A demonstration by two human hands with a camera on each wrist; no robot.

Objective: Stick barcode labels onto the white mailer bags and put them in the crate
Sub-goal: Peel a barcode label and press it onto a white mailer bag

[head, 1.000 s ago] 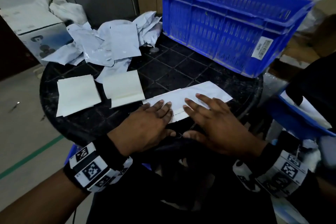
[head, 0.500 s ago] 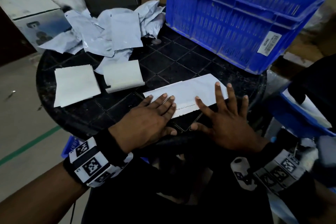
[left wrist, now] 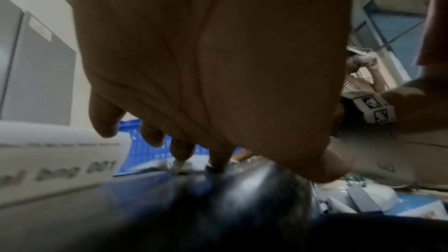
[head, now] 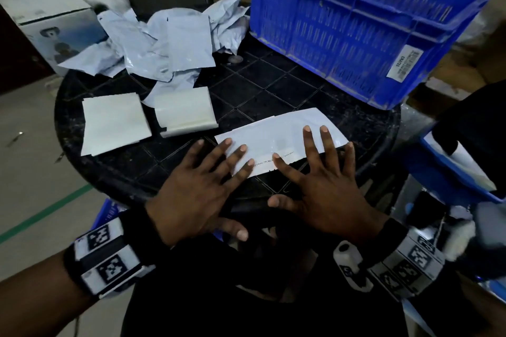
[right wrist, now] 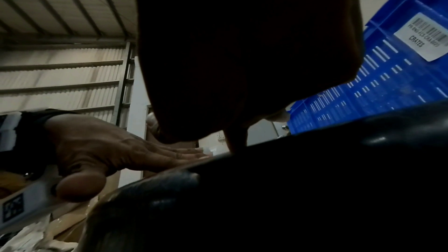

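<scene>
A white mailer bag [head: 276, 134] lies flat near the front edge of the round black table [head: 273, 96]. My left hand [head: 202, 186] presses its left end with straight, spread fingers. My right hand [head: 323, 180] lies flat on its right half, fingers fanned out. The blue crate [head: 356, 27] stands at the table's back right, a barcode sticker [head: 404, 61] on its side. In the left wrist view my left hand's fingertips [left wrist: 179, 152] touch the table with the blue crate [left wrist: 143, 145] behind. The right wrist view shows my left hand [right wrist: 116, 148] flat on the table's rim.
A heap of crumpled white mailer bags [head: 164, 41] lies at the back left of the table. Two stacks of white sheets [head: 112, 123] [head: 186, 111] sit front left. Cardboard boxes stand behind the crate, and a second blue bin [head: 454, 172] is low on the right.
My right hand has slid rightward along the mailer bag and spread its fingers wider. The left hand stays pressing the bag's left end.
</scene>
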